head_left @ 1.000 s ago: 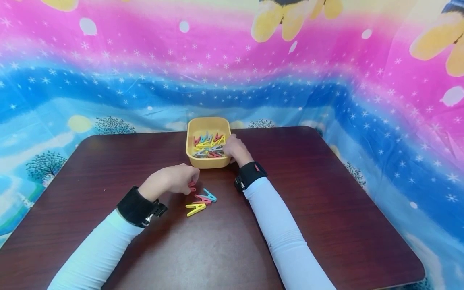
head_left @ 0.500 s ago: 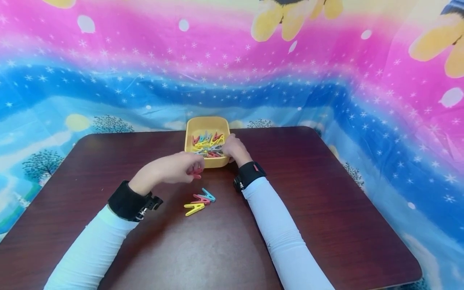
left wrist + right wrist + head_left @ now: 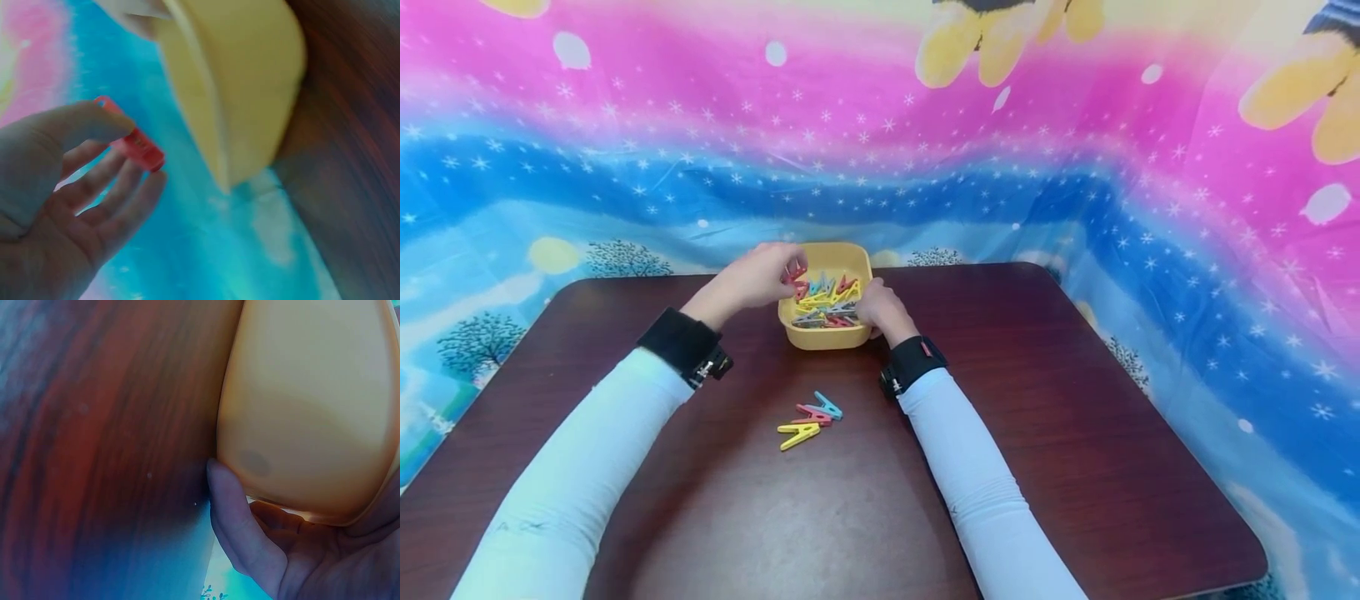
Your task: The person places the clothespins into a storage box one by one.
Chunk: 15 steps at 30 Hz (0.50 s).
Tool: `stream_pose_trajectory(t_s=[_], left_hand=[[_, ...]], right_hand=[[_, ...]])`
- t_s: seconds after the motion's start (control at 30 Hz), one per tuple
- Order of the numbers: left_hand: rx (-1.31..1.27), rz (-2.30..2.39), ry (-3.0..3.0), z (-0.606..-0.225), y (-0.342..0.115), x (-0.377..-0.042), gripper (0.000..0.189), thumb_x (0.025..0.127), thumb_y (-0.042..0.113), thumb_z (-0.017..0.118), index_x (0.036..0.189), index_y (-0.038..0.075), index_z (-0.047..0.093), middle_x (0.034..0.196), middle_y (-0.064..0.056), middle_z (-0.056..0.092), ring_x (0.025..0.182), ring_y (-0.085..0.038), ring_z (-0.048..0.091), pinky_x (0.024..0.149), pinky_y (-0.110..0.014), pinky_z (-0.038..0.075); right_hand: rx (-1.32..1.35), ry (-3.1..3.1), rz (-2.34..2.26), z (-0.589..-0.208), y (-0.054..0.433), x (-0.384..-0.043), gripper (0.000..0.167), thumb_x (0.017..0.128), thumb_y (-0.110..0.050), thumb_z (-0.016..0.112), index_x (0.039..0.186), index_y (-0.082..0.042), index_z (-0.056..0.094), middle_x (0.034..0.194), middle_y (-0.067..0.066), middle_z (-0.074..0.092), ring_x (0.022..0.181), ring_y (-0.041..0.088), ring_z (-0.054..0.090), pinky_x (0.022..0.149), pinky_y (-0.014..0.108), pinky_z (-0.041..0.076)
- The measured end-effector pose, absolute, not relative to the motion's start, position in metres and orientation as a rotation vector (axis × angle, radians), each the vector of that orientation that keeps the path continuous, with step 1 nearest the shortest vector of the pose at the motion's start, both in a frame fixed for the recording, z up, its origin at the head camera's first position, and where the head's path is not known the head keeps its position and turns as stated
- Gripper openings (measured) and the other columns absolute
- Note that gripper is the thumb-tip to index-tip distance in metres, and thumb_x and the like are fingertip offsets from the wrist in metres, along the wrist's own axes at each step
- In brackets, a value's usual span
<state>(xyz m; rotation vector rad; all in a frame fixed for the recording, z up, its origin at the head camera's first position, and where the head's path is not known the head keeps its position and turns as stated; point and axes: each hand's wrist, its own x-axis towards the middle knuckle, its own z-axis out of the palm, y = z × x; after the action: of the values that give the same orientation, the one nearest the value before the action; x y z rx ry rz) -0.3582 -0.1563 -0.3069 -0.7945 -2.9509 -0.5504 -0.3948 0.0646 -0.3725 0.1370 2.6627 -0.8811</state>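
Observation:
A yellow plastic basket (image 3: 827,338) at the far side of the table holds several clothespins (image 3: 831,300) in red, yellow, blue and grey. My left hand (image 3: 765,273) is over the basket's left rim and pinches a red clothespin (image 3: 139,149) between thumb and fingers. My right hand (image 3: 883,307) grips the basket's right wall, with its thumb outside near the bottom in the right wrist view and the other fingers partly hidden. On the table in front lie a blue clothespin (image 3: 827,406), a red one (image 3: 812,415) and a yellow one (image 3: 799,433), close together.
The dark brown wooden table (image 3: 1075,433) has rounded corners. Behind and beside it hangs a colourful printed cloth (image 3: 850,167), close to the table's back edge and just behind the basket.
My left hand has lifted the red clothespin off the table and carried it up and away from me to the basket's left rim. The right hand has kept its grip on the basket.

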Motion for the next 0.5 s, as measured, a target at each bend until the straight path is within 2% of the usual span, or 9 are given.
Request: stream_pose_trajectory(t_s=[0.1, 0.33, 0.5], left_hand=[[-0.718, -0.524, -2.957, -0.313, -0.156, -0.375, 0.039, 0.095, 0.002, 0.074, 0.133, -0.002, 0.065, 0.120, -0.022, 0.071, 0.106, -0.036, 0.071, 0.093, -0.050, 0.064], [-0.585, -0.432, -2.959, -0.325, -0.153, -0.405, 0.043, 0.095, -0.001, 0.070, 0.137, -0.002, 0.064, 0.138, -0.024, 0.067, 0.125, -0.043, 0.067, 0.106, -0.055, 0.060], [-0.534, -0.434, -2.987, -0.334, -0.145, -0.413, 0.043, 0.096, -0.003, 0.069, 0.139, -0.001, 0.064, 0.141, -0.023, 0.066, 0.132, -0.043, 0.064, 0.112, -0.056, 0.058]], right_hand=[[0.138, 2.655, -0.872, -0.371, 0.064, -0.395, 0.068, 0.115, -0.018, 0.045, 0.172, -0.005, 0.010, 0.141, 0.023, 0.058, 0.098, 0.031, 0.073, 0.064, 0.034, 0.067], [0.137, 2.646, -0.877, -0.370, 0.061, -0.395, 0.075, 0.115, -0.018, 0.046, 0.174, -0.005, 0.002, 0.143, 0.024, 0.058, 0.092, 0.030, 0.074, 0.064, 0.034, 0.068], [0.140, 2.650, -0.873, -0.372, 0.063, -0.395, 0.074, 0.114, -0.017, 0.047, 0.173, -0.005, 0.004, 0.143, 0.025, 0.058, 0.091, 0.030, 0.075, 0.065, 0.034, 0.068]])
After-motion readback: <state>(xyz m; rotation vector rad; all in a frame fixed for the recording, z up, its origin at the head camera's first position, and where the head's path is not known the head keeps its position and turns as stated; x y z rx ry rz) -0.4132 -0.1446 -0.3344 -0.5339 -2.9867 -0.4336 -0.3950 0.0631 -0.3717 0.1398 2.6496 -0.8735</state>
